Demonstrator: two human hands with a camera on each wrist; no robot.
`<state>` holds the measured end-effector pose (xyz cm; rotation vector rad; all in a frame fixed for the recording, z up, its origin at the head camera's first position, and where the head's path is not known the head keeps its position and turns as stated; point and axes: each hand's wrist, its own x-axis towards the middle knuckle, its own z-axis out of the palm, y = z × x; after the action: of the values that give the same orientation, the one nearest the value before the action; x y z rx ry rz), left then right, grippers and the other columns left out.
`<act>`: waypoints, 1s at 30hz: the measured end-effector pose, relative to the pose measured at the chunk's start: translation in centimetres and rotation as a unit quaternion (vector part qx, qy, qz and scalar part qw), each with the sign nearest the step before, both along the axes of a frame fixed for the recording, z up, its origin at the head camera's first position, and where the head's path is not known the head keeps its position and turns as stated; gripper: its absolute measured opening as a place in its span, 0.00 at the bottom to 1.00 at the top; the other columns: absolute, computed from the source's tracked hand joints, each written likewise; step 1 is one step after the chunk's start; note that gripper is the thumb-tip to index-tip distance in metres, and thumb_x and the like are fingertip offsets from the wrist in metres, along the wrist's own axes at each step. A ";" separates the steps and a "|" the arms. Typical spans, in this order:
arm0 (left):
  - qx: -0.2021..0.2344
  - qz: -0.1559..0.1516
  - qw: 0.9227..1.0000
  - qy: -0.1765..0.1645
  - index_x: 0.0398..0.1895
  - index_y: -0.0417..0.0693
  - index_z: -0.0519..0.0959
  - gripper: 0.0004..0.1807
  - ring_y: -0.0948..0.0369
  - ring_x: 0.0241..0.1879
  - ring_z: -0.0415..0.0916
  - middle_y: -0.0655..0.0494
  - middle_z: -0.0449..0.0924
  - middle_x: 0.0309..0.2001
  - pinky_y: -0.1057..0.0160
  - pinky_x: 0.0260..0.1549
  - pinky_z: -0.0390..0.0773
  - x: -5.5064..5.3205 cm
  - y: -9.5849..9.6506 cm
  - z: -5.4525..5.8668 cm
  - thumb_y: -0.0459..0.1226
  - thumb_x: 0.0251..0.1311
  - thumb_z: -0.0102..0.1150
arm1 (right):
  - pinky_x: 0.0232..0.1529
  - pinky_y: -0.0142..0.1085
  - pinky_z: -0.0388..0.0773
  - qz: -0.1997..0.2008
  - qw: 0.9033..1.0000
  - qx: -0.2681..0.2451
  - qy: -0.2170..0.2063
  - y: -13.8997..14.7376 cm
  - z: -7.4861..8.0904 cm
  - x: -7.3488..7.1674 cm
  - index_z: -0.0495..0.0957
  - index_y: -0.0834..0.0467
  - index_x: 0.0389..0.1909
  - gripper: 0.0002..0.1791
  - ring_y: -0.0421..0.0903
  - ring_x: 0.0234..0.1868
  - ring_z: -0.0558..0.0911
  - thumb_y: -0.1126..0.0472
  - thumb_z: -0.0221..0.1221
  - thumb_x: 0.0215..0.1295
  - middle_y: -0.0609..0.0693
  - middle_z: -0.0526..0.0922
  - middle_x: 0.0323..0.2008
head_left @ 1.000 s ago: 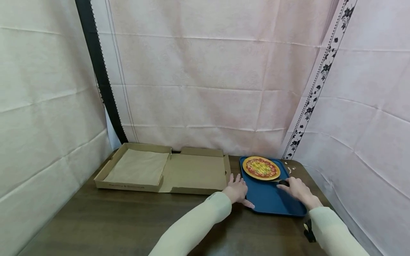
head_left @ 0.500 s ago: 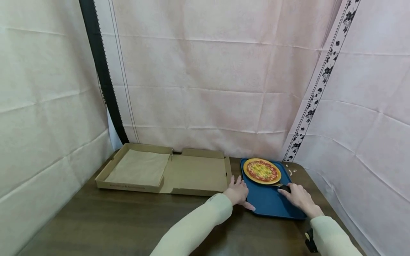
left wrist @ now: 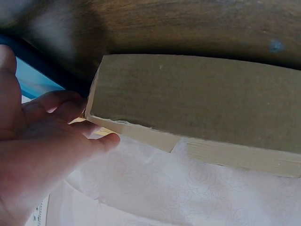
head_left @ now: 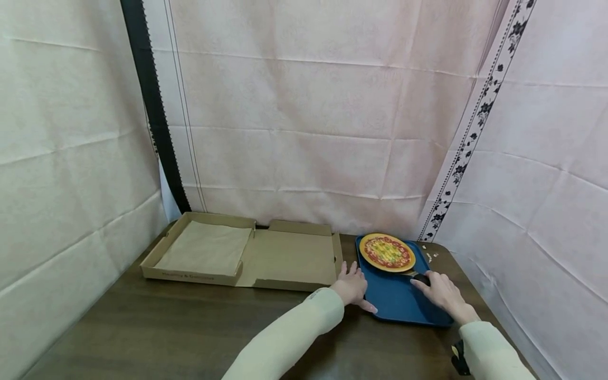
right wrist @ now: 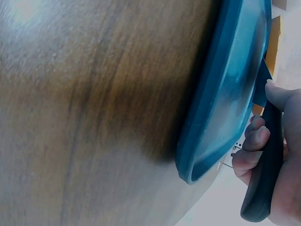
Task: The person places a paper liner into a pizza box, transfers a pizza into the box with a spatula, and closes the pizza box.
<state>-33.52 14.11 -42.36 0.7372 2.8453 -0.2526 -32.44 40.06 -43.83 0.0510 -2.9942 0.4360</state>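
Observation:
My right hand [head_left: 443, 295] grips the black handle [right wrist: 267, 165] of a turner, thumb laid along its top and fingers curled underneath. The turner's flat metal blade [head_left: 407, 273] runs beneath the near edge of a round pizza [head_left: 387, 252] with a golden crust, red sauce and yellow and green topping. Pizza and blade are over the far end of a blue tray [head_left: 404, 303]. My left hand [head_left: 351, 287] is spread along the tray's left rim, holding nothing. Its fingertips are close to the corner of an open pizza box [left wrist: 197, 99].
The cardboard box's lid [head_left: 294, 256] lies folded out toward the tray. Its left half holds a sheet of brown paper [head_left: 204, 248]. Small white scraps [head_left: 429, 257] lie on the dark wooden table [head_left: 190, 327] beyond the tray. Pale cloth [head_left: 285, 105] hangs behind and on both sides.
My right hand and the turner handle have shifted slightly toward me, and more of the metal blade shows below the pizza. My left hand stays at the tray's rim.

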 end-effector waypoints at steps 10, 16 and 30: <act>0.000 -0.001 1.000 0.005 0.74 0.57 0.58 0.54 0.61 0.78 0.38 0.62 0.52 0.76 0.53 0.76 0.41 0.3 -0.2 0.1 0.74 0.46 0.51 | 0.21 0.35 0.61 0.004 1.000 -0.015 0.013 -0.7 0.6 -0.3 0.77 0.70 0.45 0.29 0.46 0.23 0.70 0.45 0.57 0.66 0.53 0.75 0.24; 0.001 -0.006 1.000 0.009 0.74 0.56 0.59 0.54 0.60 0.78 0.39 0.61 0.53 0.76 0.53 0.76 0.42 0.2 -0.1 0.1 0.75 0.46 0.51 | 0.19 0.34 0.58 0.006 0.999 -0.020 0.025 -1.1 1.3 -0.6 0.78 0.66 0.38 0.24 0.44 0.19 0.67 0.45 0.58 0.66 0.49 0.68 0.20; -0.014 -0.018 1.000 0.018 0.74 0.57 0.57 0.54 0.61 0.78 0.39 0.62 0.53 0.76 0.53 0.76 0.40 0.2 -0.2 0.1 0.76 0.48 0.46 | 0.18 0.33 0.57 0.028 0.999 -0.021 0.038 -2.4 2.7 -1.0 0.77 0.65 0.36 0.23 0.43 0.18 0.66 0.46 0.58 0.66 0.49 0.68 0.19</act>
<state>-33.30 13.88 -42.30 0.7865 2.8576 -0.3131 -33.43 37.69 -41.09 0.1439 -2.9144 0.4923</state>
